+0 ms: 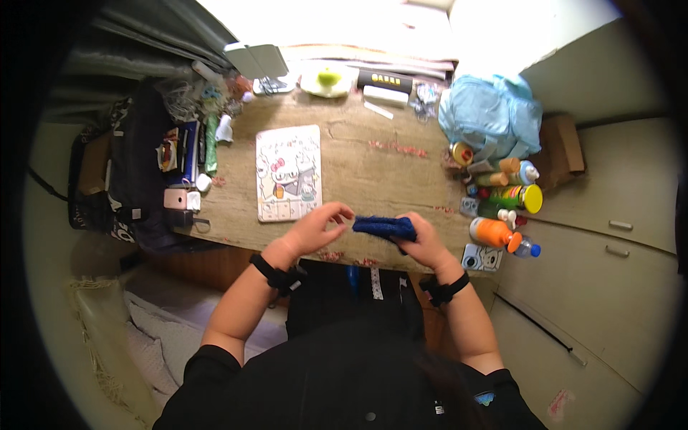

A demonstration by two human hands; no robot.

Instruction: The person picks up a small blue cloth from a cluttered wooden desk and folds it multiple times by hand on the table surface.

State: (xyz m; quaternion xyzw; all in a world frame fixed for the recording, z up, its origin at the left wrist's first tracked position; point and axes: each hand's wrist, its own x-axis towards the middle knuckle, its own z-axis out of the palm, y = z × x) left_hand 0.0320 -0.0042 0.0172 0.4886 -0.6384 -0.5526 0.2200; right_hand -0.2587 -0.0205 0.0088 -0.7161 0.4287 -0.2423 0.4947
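My right hand [423, 242] grips the right end of a folded dark blue cloth [380, 227], held above the front part of a wood-grain table [376, 177]. Beside the cloth's left end is my left hand [322, 228], its fingers apart and slightly curled, holding nothing. Whether a fingertip touches the cloth cannot be told. Just beyond my left hand lies a flat, cartoon-patterned case [288, 172]. Black bands with small devices circle both wrists.
At the right edge stand a light blue bag [492, 115], an orange pump bottle [492, 231], several other bottles and a phone [481, 258]. A blue notebook [188, 153] and a pink device [175, 199] lie left. A plate [322, 88] with green fruit sits at the back.
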